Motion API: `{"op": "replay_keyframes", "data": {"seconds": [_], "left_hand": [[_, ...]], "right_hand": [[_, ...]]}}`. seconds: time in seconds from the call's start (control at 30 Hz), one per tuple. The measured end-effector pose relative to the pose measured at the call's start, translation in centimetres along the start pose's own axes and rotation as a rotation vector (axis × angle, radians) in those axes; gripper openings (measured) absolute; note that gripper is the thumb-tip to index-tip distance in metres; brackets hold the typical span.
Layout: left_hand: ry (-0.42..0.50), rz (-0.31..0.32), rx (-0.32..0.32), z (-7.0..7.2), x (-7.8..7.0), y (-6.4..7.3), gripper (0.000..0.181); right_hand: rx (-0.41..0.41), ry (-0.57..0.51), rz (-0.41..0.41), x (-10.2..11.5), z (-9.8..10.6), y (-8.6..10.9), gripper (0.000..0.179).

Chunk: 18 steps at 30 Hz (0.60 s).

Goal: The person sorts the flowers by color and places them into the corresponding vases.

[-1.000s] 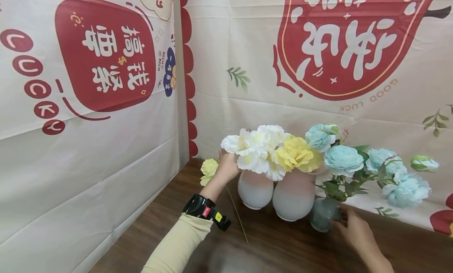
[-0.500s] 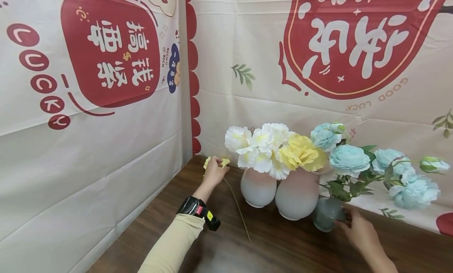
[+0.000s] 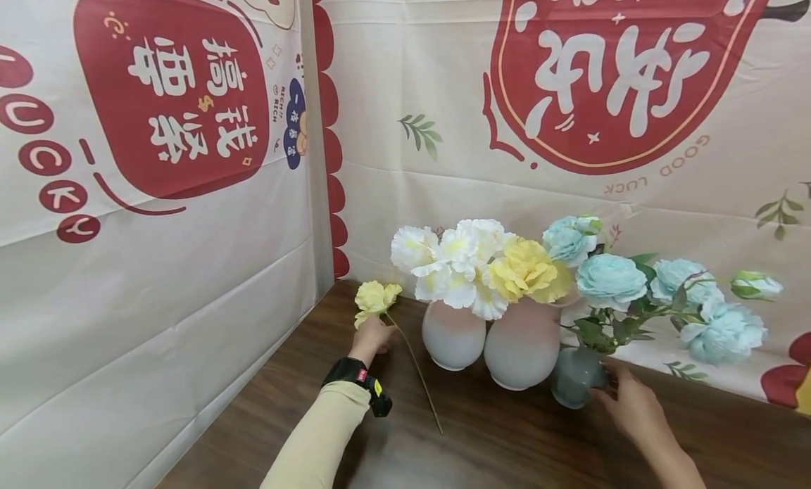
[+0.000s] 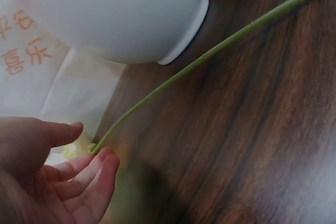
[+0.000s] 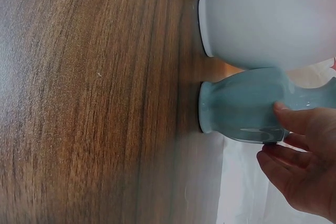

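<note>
On the table's far left, a yellow artificial flower (image 3: 376,296) lies with its long thin green stem (image 4: 199,59) running toward the front. My left hand (image 3: 370,340) is just below the bloom. Its thumb and fingers stand apart on either side of the stem's upper end in the left wrist view, with the fingertips right at the stem. With my right hand (image 3: 636,407) I hold a small teal vase (image 5: 244,103) by its side, thumb on one face and fingers on another. Light blue artificial roses (image 3: 611,281) with green leaves stand in this vase, leaning right.
Left of the teal vase stand two rounded pink-and-white vases, a larger one (image 3: 522,352) and a smaller one (image 3: 453,341). White flowers (image 3: 457,264) and a yellow bloom (image 3: 529,271) top them. Printed cloth walls (image 3: 374,200) border the wooden table (image 3: 507,440).
My left hand came away from beside the smaller pink-and-white vase, covered the yellow flower's bloom, then drew down below it, leaving the bloom uncovered. My right hand stays at the teal vase.
</note>
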<state>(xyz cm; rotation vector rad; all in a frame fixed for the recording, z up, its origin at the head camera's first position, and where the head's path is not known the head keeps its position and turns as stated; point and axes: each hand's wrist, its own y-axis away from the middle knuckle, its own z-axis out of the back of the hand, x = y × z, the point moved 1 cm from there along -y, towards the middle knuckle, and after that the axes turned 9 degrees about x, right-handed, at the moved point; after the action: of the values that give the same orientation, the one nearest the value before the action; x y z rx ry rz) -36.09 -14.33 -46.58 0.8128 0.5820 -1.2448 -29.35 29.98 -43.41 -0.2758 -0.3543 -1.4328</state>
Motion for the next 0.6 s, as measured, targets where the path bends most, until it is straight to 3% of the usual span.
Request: {"op": "replay_keyframes", "data": {"seconds": [0.17,0.37,0.47,0.6], "left_hand": [[0.152,0.044,0.047,-1.5,0.2,-0.6,0.029],[0.217,0.065,0.046,-3.1,0.1,-1.2,0.026],[0.263,0.079,0.03,-3.5,0.1,-1.5,0.021],[0.408,0.096,0.03,-3.5,0.3,-1.7,0.012]], "right_hand": [[0.007,0.002,-0.003,0.0,0.1,0.1,0.064],[0.002,0.005,-0.005,0.0,0.1,0.2,0.063],[-0.005,0.004,-0.002,0.1,0.0,0.3,0.061],[-0.008,0.002,-0.002,0.2,0.1,0.2,0.062]]}}
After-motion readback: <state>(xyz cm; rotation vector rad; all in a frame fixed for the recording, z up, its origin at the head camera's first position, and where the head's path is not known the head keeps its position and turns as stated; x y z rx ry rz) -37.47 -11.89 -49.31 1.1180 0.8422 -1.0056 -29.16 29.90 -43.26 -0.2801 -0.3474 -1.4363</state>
